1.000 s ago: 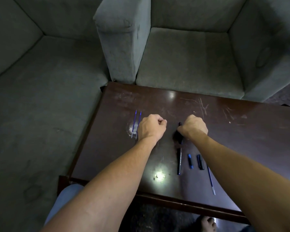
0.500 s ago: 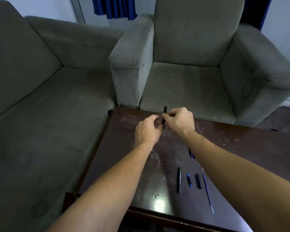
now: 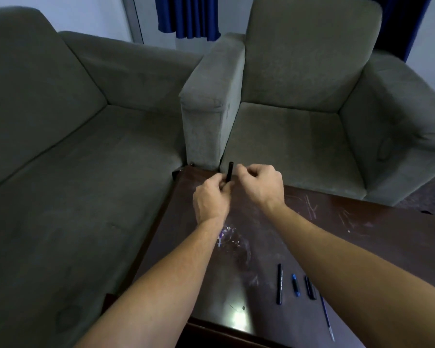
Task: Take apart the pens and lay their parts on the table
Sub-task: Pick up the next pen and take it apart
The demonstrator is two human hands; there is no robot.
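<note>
A black pen (image 3: 229,171) stands nearly upright above the far left corner of the dark wooden table (image 3: 337,237). My left hand (image 3: 211,200) pinches its lower end and my right hand (image 3: 259,183) grips its middle; most of the pen is hidden by the fingers. On the table near the front lie a black barrel (image 3: 279,283), a short blue piece (image 3: 295,285), a black cap (image 3: 310,287) and a thin blue refill (image 3: 326,316). Part of more blue refills (image 3: 220,237) peeks out beside my left forearm.
A grey sofa (image 3: 60,172) runs along the table's left side and a grey armchair (image 3: 299,136) stands behind it. Blue curtains (image 3: 189,16) hang at the back wall. The table top is scratched and shiny.
My right hand lifted the black pen off the table, and both hands came together on it above the far corner. The head has tilted up, showing more of the seats.
</note>
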